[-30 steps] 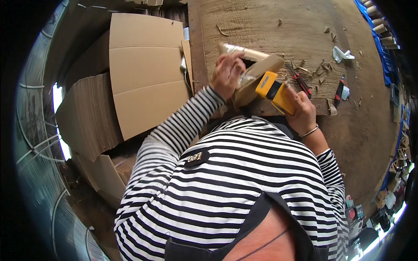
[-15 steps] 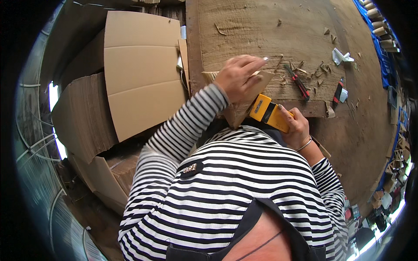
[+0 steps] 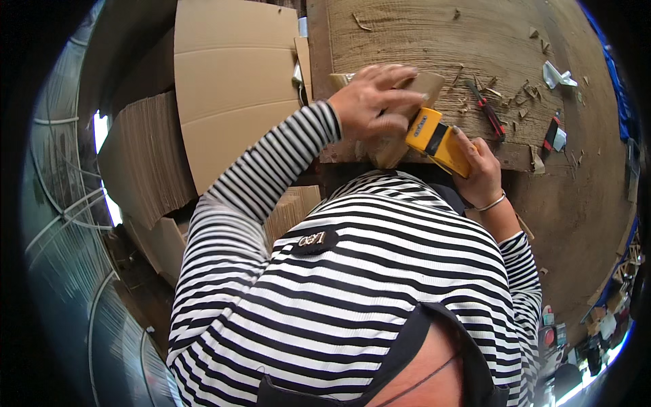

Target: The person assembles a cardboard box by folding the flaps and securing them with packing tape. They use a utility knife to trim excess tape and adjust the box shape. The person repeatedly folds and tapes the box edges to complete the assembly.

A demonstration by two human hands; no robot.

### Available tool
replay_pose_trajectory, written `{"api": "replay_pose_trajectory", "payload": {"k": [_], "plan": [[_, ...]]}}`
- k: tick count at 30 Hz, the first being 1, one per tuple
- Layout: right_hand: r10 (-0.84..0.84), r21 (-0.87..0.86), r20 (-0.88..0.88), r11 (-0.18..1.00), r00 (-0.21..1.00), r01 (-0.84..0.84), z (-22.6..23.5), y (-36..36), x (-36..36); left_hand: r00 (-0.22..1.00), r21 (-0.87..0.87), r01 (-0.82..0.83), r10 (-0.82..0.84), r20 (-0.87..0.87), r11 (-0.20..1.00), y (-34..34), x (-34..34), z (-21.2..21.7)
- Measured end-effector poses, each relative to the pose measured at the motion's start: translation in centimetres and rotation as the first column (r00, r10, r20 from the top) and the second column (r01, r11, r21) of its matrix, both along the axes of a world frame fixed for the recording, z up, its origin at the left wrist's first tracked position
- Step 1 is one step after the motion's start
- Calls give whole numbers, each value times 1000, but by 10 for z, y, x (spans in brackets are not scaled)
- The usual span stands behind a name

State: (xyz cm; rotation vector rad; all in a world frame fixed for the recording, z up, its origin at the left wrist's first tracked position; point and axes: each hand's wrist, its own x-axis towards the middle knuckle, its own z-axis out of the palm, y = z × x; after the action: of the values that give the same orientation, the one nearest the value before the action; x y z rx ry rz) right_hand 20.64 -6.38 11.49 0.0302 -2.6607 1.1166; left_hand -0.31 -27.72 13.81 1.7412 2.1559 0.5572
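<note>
A folded piece of brown cardboard [image 3: 388, 150] stands at the table's near edge, in front of my chest. Across its top lies my left hand [image 3: 380, 102], fingers stretched out and apart, slightly blurred; whether it touches the cardboard is hard to tell. My right hand [image 3: 480, 168] is closed round a yellow hand tool [image 3: 444, 144] with a black band. The tool's far end is close against the cardboard's right side. What the tool's underside does is hidden.
A red-and-black utility knife [image 3: 489, 117] and a second one [image 3: 550, 130] lie on the wooden table [image 3: 407, 41] among cardboard scraps. White crumpled paper [image 3: 557, 74] is farther right. Large cardboard sheets [image 3: 237, 102] and a cardboard stack [image 3: 152, 159] stand at left.
My left hand has lifted its fingers and spread them over the cardboard. The yellow tool stays in my right hand beside it. The whole view has shifted slightly.
</note>
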Motion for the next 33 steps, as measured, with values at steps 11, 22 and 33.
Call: {"api": "replay_pose_trajectory", "payload": {"k": [11,22,33], "plan": [[-37,137,44,990,998,30,23,17,3,981,-154,-174,157,-117,973,12,28,20],[-112,81,44,991,993,109,-55,-11,-9,992,-62,-85,79,-96,994,10,1,14],[-53,344,354,936,934,-77,9,-17,-1,970,235,-37,91,-226,971,-11,20,-4]]}}
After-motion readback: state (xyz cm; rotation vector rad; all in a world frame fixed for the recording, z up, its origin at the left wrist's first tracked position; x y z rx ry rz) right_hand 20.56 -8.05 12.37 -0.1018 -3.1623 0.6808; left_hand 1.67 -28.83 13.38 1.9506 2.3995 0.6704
